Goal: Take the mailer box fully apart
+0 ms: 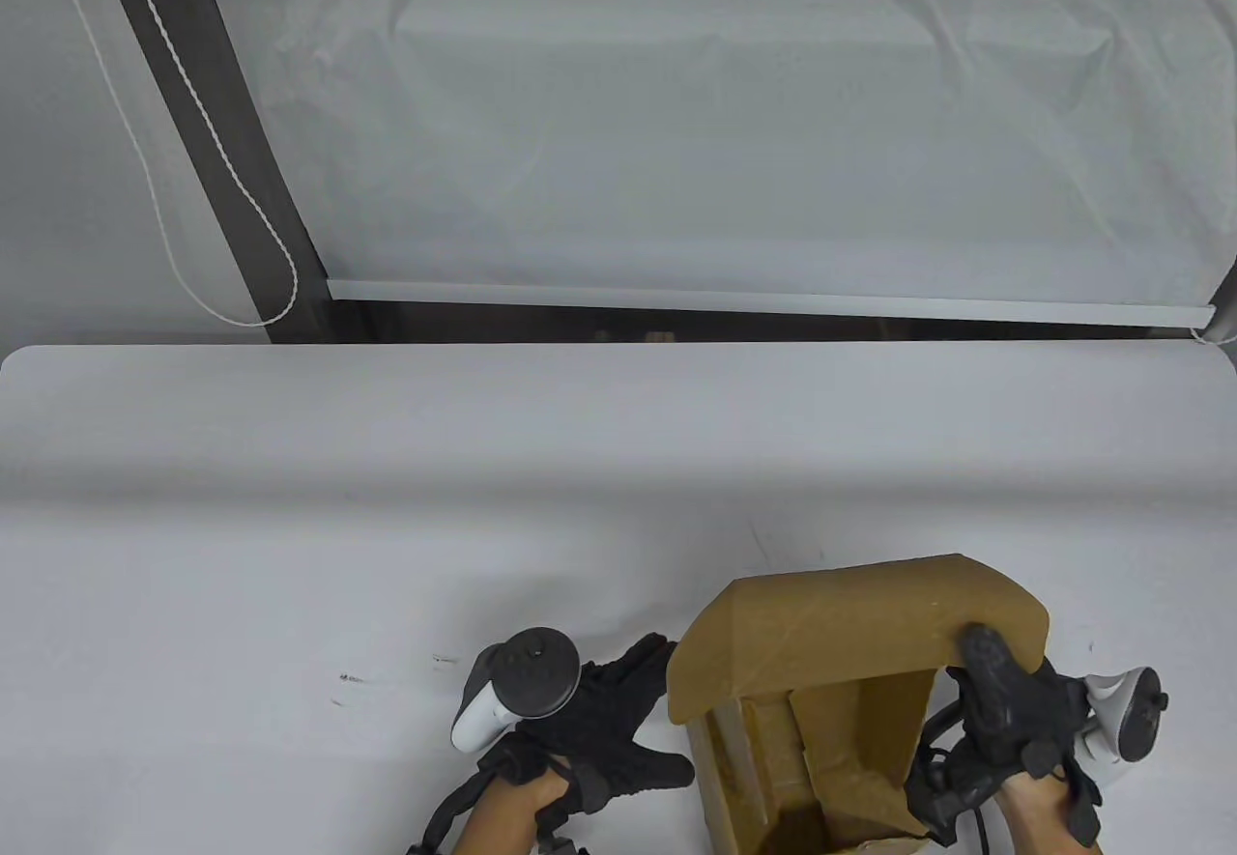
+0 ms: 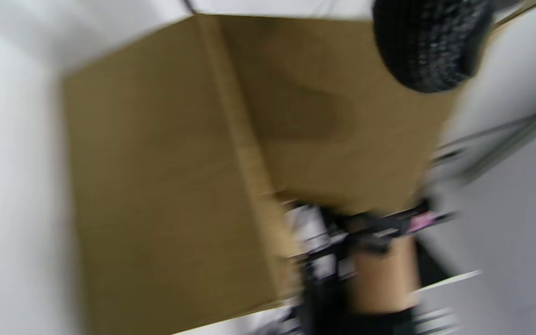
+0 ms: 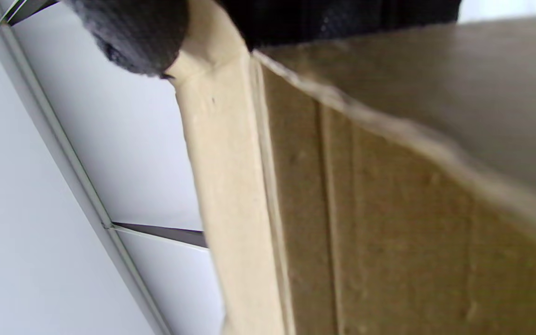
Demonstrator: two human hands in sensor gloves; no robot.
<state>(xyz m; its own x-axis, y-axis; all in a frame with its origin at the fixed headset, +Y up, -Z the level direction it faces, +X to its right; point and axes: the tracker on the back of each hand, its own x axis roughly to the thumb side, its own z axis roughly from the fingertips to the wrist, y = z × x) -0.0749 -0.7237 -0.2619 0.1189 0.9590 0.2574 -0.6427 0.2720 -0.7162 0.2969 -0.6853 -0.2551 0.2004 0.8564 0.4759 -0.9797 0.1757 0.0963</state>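
Observation:
A brown cardboard mailer box (image 1: 821, 691) stands partly opened at the table's front right, its lid flap (image 1: 860, 618) bent over the open inside. My right hand (image 1: 1005, 700) grips the lid's right edge, fingers over the top. In the right wrist view a gloved fingertip (image 3: 133, 32) presses the cardboard edge (image 3: 231, 186). My left hand (image 1: 609, 710) is just left of the box, fingers spread and empty, close to its left wall. The left wrist view is blurred and shows the box's outer wall (image 2: 165, 186) and one fingertip (image 2: 428, 44).
The white table (image 1: 387, 527) stretches left and behind the box. Its far edge meets a dark gap and a white roller blind (image 1: 734, 121). A pull cord (image 1: 174, 121) hangs at the back left.

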